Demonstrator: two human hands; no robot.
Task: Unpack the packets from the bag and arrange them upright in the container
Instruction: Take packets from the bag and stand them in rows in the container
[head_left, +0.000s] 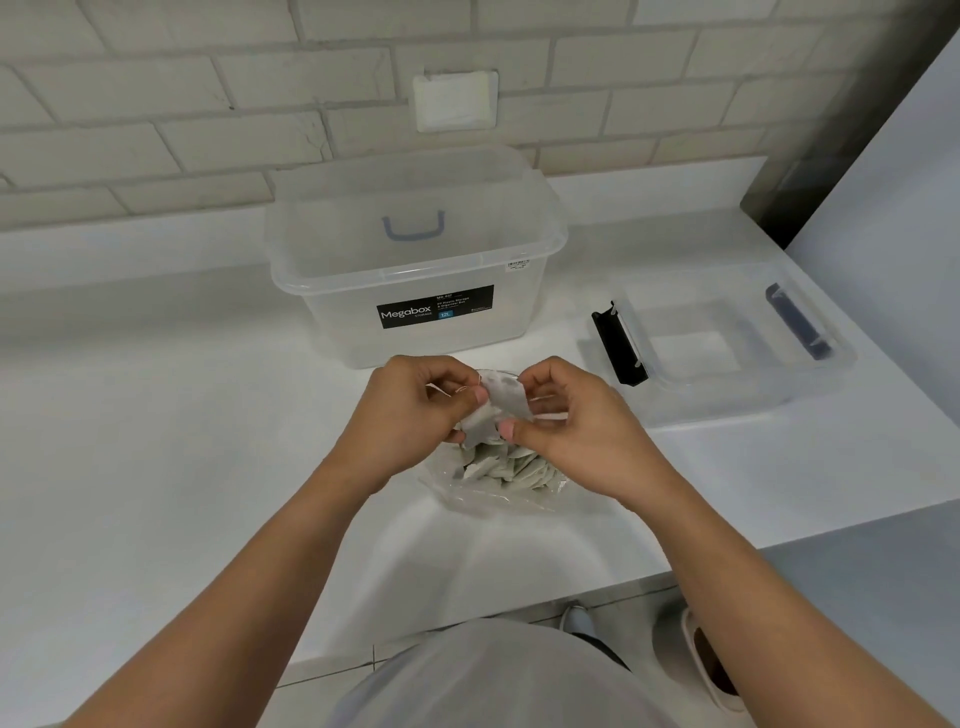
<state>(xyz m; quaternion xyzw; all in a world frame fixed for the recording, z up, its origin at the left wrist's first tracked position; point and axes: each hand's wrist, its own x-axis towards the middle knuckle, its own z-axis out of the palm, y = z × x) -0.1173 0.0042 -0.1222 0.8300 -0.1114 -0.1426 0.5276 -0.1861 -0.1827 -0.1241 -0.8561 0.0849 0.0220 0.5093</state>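
Observation:
A clear plastic bag (467, 496) lies open on the white counter, filled with several grey-white packets (511, 467). Just above the bag, both hands hold a few packets (501, 402) between them. My left hand (410, 410) pinches their left side with thumb and fingers, and a thin string shows by its fingertips. My right hand (571, 421) pinches the right side, thumb in front. Behind the hands stands the clear Megabox container (332, 291), open at the top, with nothing visible inside.
The container's clear lid (727, 348), with dark latches, lies upside down on the counter to the right. A brick wall with a white plate runs along the back. The counter's front edge is near my body; its right edge drops off past the lid.

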